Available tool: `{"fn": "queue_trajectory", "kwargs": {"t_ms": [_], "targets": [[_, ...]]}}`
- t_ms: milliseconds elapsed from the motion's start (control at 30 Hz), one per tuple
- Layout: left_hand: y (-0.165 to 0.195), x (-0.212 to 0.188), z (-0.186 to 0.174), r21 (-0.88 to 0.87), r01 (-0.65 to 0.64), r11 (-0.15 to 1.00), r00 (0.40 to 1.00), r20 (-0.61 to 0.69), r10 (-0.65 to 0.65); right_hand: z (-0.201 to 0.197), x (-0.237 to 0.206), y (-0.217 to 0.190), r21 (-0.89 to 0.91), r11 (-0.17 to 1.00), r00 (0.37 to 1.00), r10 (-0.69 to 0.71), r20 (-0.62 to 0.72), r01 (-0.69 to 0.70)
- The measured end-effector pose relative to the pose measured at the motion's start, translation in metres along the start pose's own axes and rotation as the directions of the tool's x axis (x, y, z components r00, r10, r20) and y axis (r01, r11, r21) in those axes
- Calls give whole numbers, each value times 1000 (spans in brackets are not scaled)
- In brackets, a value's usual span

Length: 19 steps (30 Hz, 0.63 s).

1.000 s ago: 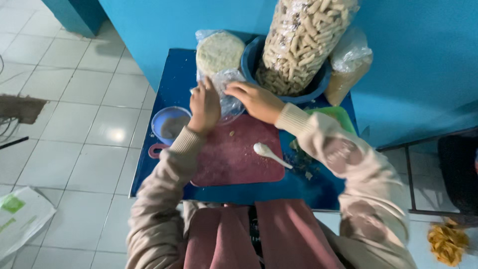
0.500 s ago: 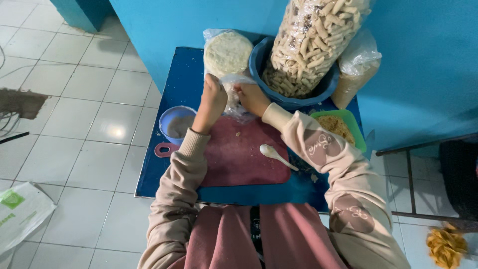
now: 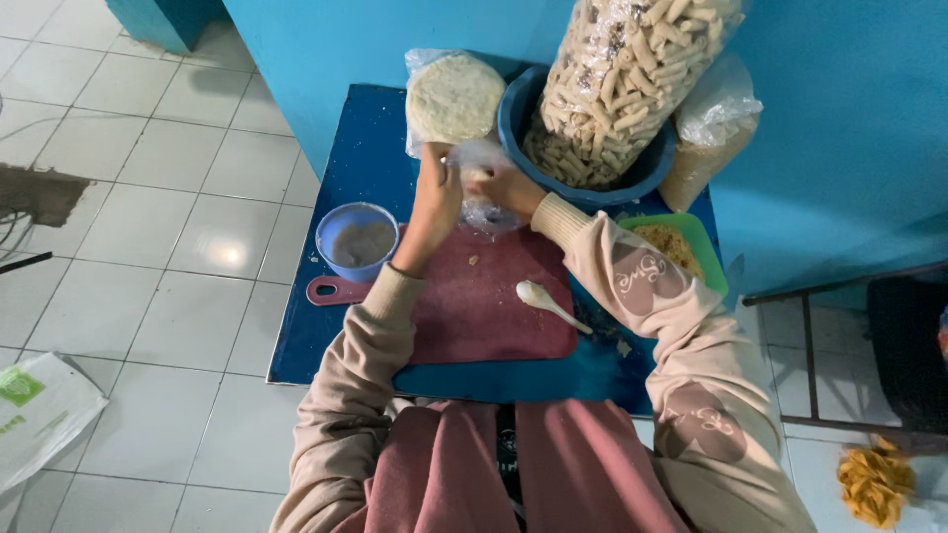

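Both hands meet at far edge of red cutting board [image 3: 494,306]; left hand [image 3: 434,202] and right hand [image 3: 506,188] closed together on small clear plastic bag [image 3: 482,192] (contents too blurred to tell), held just above board, beside blue basin [image 3: 513,118] of stick crackers; white spoon [image 3: 548,304] lies free on board; blue cup [image 3: 357,242] at left. Judgement: grip bag near its mouth, keep it upright, work low over board so spills land there.

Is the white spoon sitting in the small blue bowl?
No, the white spoon lies on the red cutting board, apart from the small blue bowl.
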<state>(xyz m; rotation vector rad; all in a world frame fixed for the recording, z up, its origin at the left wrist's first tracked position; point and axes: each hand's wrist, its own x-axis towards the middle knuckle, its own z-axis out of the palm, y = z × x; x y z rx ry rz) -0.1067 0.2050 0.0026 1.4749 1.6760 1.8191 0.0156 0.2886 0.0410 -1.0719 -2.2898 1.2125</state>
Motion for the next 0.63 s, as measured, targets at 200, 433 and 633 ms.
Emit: {"fn": "queue_trajectory", "kwargs": {"t_ms": [200, 433, 633], "targets": [[13, -5, -22, -289, -124, 949, 987, 60, 147, 0, -10, 17, 667, 744, 981, -151, 125, 30], [24, -9, -20, -241, 46, 969, 999, 35, -39, -20, -26, 38, 859, 511, 935, -292, 199, -23], [7, -2, -20, -455, 155, 877, 986, 130, -106, -37, -50, 54, 826, 562, 927, -330, 180, 40]]}}
